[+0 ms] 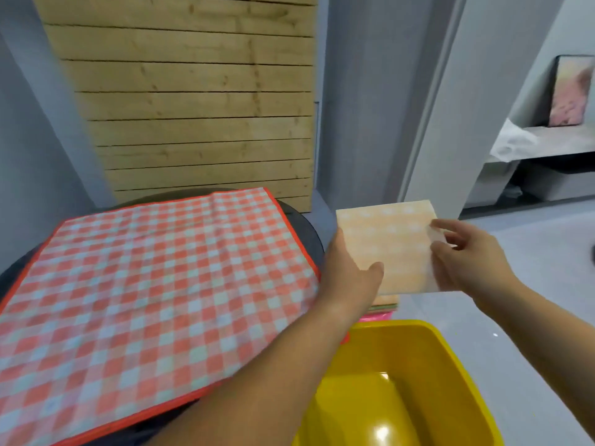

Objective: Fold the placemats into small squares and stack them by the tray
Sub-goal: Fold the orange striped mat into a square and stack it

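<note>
I hold the folded orange placemat (386, 246) up in both hands. My left hand (351, 272) grips its lower left edge with the thumb on its face, and my right hand (467, 255) pinches the right edge. It hangs over a small stack of folded mats (384, 305) just beyond the yellow tray (450, 349), and largely hides the stack. A red checked placemat (154, 284) lies spread on the dark round table (306, 233) to the left.

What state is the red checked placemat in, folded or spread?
Spread. The red checked placemat lies flat across the dark round table, its full sheet showing.
</note>
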`<state>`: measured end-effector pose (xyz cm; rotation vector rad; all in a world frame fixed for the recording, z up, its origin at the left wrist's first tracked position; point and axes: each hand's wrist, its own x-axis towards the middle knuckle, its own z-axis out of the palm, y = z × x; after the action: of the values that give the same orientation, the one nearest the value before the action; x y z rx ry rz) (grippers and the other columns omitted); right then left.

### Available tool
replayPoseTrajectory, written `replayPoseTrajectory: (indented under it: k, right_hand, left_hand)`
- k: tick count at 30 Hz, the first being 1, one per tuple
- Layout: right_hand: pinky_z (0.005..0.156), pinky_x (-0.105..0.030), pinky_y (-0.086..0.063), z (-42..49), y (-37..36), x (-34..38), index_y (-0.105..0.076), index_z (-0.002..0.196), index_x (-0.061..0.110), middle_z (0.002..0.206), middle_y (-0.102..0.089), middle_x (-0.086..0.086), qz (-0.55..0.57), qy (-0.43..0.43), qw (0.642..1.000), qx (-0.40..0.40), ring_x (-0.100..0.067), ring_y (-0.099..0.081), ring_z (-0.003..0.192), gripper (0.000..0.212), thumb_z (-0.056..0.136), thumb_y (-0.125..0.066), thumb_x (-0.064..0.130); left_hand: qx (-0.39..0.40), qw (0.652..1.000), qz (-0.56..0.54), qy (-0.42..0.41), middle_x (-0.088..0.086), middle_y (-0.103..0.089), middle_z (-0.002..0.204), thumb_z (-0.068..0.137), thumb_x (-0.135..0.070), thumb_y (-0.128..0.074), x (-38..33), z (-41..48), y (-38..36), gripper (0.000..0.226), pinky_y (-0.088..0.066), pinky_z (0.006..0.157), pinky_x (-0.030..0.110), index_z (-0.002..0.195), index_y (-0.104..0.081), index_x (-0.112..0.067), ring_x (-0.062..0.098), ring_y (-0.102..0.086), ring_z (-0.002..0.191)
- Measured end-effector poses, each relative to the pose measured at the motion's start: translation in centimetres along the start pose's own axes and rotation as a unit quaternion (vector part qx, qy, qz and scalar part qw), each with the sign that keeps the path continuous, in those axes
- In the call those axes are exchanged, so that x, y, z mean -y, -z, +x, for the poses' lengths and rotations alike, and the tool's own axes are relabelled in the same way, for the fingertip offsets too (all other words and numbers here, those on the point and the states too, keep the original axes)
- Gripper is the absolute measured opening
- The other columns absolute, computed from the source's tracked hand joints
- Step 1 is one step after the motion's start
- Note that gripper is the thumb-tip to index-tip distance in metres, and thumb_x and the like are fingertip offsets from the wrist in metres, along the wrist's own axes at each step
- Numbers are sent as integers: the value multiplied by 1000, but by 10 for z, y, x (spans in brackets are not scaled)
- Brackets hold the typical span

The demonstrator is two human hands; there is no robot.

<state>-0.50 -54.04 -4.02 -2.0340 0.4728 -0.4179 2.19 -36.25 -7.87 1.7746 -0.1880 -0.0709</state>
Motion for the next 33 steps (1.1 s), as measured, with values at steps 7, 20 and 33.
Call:
replayPoseTrajectory:
  k: [7, 20, 33]
  right_hand:
    - [81, -48, -59, 45, 14, -93, -61, 131, 21, 121, -63, -9, -36, -33, 999, 8, -30, -63, 98, 35, 98, -51, 17]
    - [110, -50, -39, 122, -118, -175, -45, 146, 12, 144, -49, -8, -108, 58, 982, 145, -28, -47, 129, 46, 104, -42, 30]
    - [109, -47, -38, 131, -141, -197, -40, 145, 20, 151, -37, -5, -187, 39, 958, 213, -29, -38, 131, 44, 106, -29, 38]
  left_hand:
    - [-11, 996, -49, 80, -12, -38, 153, 89, -25, -69, 59, 11, -110, 85, -37, 115, 29, 159, -20, -29, 10, -42, 137]
    - [-88, 985, 122, 84, -10, -37, 155, 90, -55, -54, 181, 104, -82, 78, -38, 116, 49, 157, -17, -42, 19, -38, 142]
    - [-47, 985, 109, 127, -10, -37, 158, 89, -57, -52, 213, 124, -85, 78, -51, 105, 46, 156, -15, -41, 21, -45, 139]
